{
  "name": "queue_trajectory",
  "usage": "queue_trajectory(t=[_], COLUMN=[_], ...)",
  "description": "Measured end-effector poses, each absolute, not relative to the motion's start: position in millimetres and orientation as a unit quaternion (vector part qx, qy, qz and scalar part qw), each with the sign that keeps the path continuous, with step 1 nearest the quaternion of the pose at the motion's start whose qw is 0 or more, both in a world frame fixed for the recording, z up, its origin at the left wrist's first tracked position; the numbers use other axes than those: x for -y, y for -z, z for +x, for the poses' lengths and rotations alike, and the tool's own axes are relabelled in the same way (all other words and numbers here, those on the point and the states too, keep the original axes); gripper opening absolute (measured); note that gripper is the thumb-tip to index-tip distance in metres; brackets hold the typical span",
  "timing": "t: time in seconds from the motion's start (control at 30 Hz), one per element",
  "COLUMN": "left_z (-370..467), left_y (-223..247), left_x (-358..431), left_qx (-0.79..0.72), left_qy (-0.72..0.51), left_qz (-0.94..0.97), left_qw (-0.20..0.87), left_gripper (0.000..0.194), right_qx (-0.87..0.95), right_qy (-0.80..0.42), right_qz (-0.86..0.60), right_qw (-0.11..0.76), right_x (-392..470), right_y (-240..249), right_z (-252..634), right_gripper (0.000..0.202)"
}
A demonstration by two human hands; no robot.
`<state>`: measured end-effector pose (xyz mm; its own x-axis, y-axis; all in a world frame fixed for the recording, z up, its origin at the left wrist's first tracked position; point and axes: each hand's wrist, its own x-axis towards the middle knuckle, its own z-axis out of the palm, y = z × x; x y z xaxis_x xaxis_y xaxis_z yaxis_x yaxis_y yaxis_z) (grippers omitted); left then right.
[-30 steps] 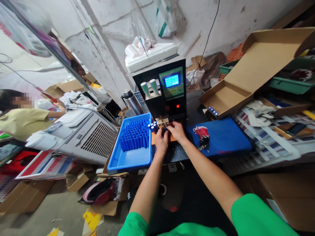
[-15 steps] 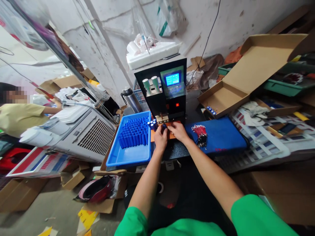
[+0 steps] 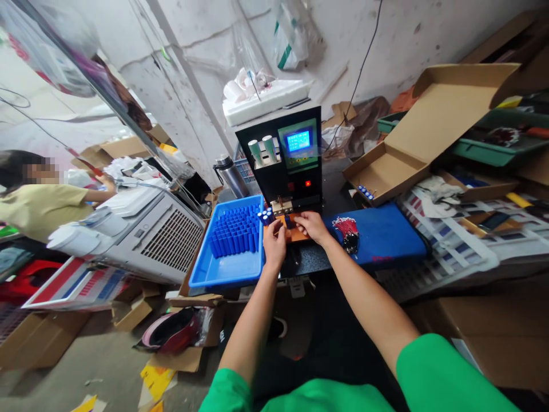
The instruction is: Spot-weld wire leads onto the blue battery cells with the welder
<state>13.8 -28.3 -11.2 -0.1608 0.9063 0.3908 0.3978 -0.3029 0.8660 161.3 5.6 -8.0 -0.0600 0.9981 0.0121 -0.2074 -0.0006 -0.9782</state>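
A blue cylindrical battery cell stands on the orange plate, below the electrodes of a black spot welder with a lit screen. My left hand is just left of this cell, thumb and fingers apart, close to a small group of blue cells. Right of the cell, my right hand has its fingertips pinched together; whatever they hold is too small to make out. Many more blue cells stand in rows in the blue tray on the left.
A bundle of red and black wire leads lies on the blue pad to the right. Behind it, an open cardboard box holds several blue cells. A steel flask stands behind the tray. Far left, another person is beside an air cooler.
My left hand has drawn back and left, off the cell under the electrodes. My right hand stays near the cell. The view has shifted slightly.
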Motion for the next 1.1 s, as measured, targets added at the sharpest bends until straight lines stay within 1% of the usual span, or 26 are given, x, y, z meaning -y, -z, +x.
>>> queue_trajectory(t=[0.2, 0.33, 0.47, 0.57, 0.77, 0.93, 1.1], left_z=[-0.6, -1.3, -1.4, 0.0, 5.3, 8.6, 11.0], left_y=[16.7, 16.2, 14.5, 13.1, 8.9, 8.4, 9.9], left_x=[46.8, 43.2, 37.6, 35.2, 31.7, 30.6, 34.3], left_qx=[-0.571, -0.581, -0.579, -0.572, -0.575, -0.56, -0.548], left_qy=[-0.448, -0.396, -0.384, -0.392, -0.393, -0.414, -0.45], left_qz=[0.676, 0.705, 0.712, 0.709, 0.706, 0.7, 0.671], left_qw=[0.125, 0.089, 0.102, 0.127, 0.13, 0.162, 0.215], left_gripper=[0.019, 0.012, 0.011, 0.012, 0.013, 0.011, 0.013], right_qx=[0.444, 0.433, 0.463, 0.522, 0.568, 0.56, 0.561], right_qy=[-0.581, -0.591, -0.584, -0.559, -0.505, -0.509, -0.517], right_qz=[-0.407, -0.396, -0.39, -0.375, -0.374, -0.375, -0.372], right_qw=[0.548, 0.554, 0.541, 0.524, 0.532, 0.535, 0.529], right_x=[-5.8, -7.6, -4.8, -0.2, 3.2, 3.4, 4.5], right_y=[7.8, 9.9, 9.2, 8.7, 14.2, 15.8, 11.8], right_z=[162.6, 163.1, 164.1, 162.3, 154.8, 154.1, 155.9], right_gripper=[0.038, 0.041, 0.04, 0.033, 0.022, 0.022, 0.024])
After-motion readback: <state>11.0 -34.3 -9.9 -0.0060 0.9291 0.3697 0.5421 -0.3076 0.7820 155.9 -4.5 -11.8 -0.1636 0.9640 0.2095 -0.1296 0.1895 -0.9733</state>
